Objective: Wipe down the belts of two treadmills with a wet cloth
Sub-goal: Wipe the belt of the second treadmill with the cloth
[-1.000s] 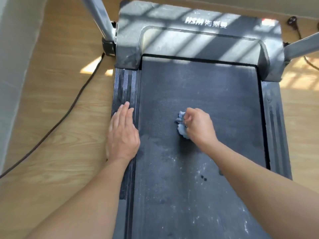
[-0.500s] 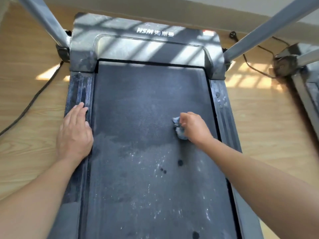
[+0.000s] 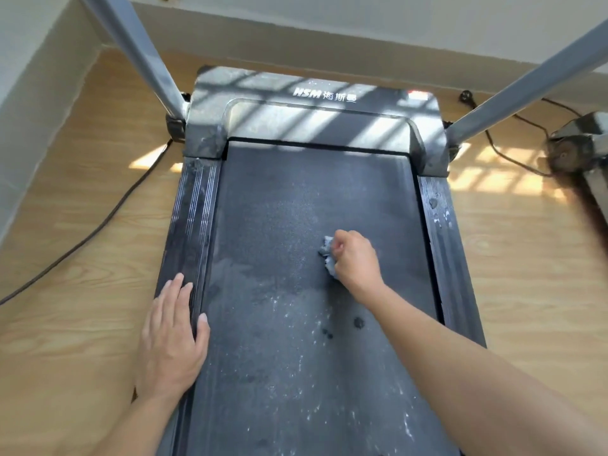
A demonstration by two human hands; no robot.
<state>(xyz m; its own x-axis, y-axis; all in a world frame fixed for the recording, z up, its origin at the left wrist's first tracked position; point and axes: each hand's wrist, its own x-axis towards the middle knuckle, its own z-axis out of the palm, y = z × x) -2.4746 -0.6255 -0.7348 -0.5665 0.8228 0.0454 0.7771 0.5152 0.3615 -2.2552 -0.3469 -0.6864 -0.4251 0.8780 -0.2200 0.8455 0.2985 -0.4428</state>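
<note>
Left hand point(image 3: 171, 343) lay flat on the left side rail point(image 3: 194, 225), grip apart. Right hand point(image 3: 355, 258) had its grip clamped on a wadded cloth point(image 3: 327, 251), pressed on the middle of the belt point(image 3: 296, 199). The belt's long axis ran away to the motor cover point(image 3: 263, 83), marked "HSM".

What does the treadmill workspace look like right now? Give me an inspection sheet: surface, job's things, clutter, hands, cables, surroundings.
Surface: dark grey treadmill belt, dusty, with white specks and a few dark drops on its near half.
Job's things: crumpled grey-blue cloth on the belt, right of centre; part of a second treadmill at the right edge.
Clutter: nothing seen.
Hands: right hand grips the cloth; left hand rests flat on the ribbed black side rail.
Cables: long black cable on the floor at left; thin black cable and black plug at right.
Surroundings: light wooden floor, white wall, grey metal uprights.
</note>
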